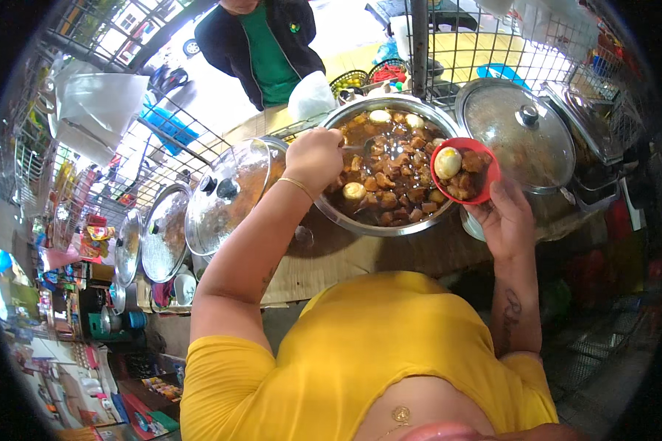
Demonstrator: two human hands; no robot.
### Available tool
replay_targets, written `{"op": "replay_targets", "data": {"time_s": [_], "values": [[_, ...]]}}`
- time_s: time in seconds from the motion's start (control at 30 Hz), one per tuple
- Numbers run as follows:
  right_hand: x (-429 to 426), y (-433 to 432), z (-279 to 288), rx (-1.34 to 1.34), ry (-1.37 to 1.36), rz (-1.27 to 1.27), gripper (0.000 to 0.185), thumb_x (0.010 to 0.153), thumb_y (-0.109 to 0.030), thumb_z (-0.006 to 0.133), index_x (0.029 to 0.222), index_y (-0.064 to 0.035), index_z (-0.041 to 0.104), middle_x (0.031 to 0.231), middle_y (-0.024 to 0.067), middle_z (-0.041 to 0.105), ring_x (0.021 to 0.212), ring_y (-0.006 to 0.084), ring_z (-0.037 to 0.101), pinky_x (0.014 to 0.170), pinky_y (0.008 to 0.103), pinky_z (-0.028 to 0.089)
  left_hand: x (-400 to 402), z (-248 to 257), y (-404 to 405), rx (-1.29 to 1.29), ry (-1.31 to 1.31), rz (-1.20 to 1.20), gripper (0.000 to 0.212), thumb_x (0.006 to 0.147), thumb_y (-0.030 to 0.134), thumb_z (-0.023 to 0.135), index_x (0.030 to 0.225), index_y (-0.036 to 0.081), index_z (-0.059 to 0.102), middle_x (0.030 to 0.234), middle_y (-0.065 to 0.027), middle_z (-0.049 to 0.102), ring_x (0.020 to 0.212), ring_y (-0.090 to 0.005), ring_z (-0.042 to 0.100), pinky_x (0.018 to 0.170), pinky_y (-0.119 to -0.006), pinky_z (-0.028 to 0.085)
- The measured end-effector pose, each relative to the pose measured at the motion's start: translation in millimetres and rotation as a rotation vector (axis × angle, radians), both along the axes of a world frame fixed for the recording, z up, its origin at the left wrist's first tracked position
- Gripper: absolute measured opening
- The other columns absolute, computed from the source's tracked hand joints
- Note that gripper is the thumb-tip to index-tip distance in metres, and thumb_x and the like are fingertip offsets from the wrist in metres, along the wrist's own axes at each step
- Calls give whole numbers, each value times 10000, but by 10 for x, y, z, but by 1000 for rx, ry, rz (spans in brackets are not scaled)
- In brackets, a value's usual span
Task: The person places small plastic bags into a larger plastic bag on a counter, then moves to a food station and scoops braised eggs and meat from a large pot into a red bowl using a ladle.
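My left hand is closed around the metal handle of a serving spoon, over the left side of a wide steel pot. Its bowl end is hard to make out in the sauce. The pot holds brown stew with meat chunks and several peeled boiled eggs. At the pot's right rim, my right hand holds a small red plastic bowl, tilted towards the camera. Inside the bowl are a boiled egg and pieces of stewed meat.
Right of the pot stands another with a glass lid. Several glass-lidded pots line the wooden counter on the left. A wire grille borders the counter. Beyond it stands a person in a dark jacket, near a white plastic bag.
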State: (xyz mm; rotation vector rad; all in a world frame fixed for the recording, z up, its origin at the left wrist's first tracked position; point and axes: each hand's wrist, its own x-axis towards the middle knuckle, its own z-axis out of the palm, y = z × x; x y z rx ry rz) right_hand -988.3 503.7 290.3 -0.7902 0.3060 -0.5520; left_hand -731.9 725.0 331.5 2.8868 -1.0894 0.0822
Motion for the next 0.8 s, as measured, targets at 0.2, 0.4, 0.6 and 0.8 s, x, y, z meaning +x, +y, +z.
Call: {"op": "replay_targets", "data": {"time_s": [0.2, 0.4, 0.6, 0.8], "values": [[69, -11, -93, 21, 37, -16, 357, 973, -100, 634, 1289, 32, 532, 1222, 170, 645, 1054, 285, 684, 827, 454, 628, -39, 90, -7, 20, -149, -94, 182, 881, 146, 552, 931, 88, 718, 1020, -134, 710, 1015, -335, 682, 866, -465, 555], [100, 57, -37, 79, 59, 17, 322, 974, -106, 633, 1250, 25, 528, 1204, 171, 637, 1037, 282, 686, 841, 465, 624, 17, -52, 101, 72, -277, -132, 147, 815, 104, 562, 864, 106, 701, 932, -102, 693, 932, -334, 675, 779, -472, 550], [144, 61, 24, 30, 79, -11, 311, 979, -87, 607, 1259, 20, 526, 1205, 160, 638, 1042, 271, 690, 853, 463, 627, -13, -83, 126, -212, -426, -301, 70, 768, 115, 584, 786, 133, 650, 900, -43, 664, 893, -291, 641, 719, -463, 533], [140, 45, -23, 26, 56, 9, 302, 977, -76, 606, 1253, 21, 528, 1200, 162, 647, 1033, 276, 699, 838, 455, 637, 3, -158, 163, -205, -410, -286, 55, 777, 125, 590, 786, 135, 644, 901, -39, 654, 897, -291, 642, 719, -470, 533]]}}
